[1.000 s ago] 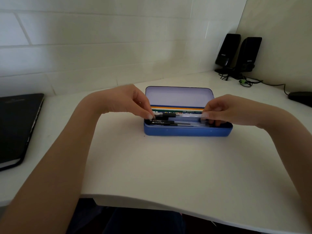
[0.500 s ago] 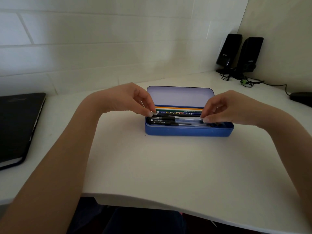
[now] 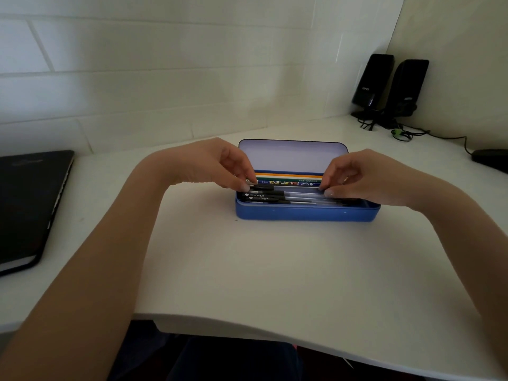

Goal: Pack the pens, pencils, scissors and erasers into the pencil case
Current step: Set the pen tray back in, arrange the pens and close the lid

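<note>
— Since a second ago, what has moved?

— Both hands have lifted a little. The right hand (image 3: 365, 179) was down over the right end of the case with its fingers inside; now it sits higher, with only the fingertips (image 3: 328, 192) at the pens. The case itself has not shifted on the white desk (image 3: 275, 270).

— Start near me. What lies closest?

— Bare forearms reaching in from both sides over the desk's front edge. Then the blue pencil case (image 3: 306, 214), open, mid-desk. Several black-capped pens (image 3: 270, 198) with clear barrels lie lengthwise in its front part.

— And the hands?

— The left hand (image 3: 209, 165) pinches the capped end of the rearmost pen (image 3: 291, 188), thumb and forefinger closed on it. The right hand pinches what looks like the same pen's other end, just above the others.

— Behind that?

— Coloured pencils (image 3: 288, 179), orange, green and patterned, lie along the back of the case. The lid (image 3: 292, 155) stands raised behind them.

— Farther off?

— A closed black laptop (image 3: 27, 199) at far left, two black speakers (image 3: 390, 86) in the right corner, and a dark mouse (image 3: 490, 159) at the right edge.
</note>
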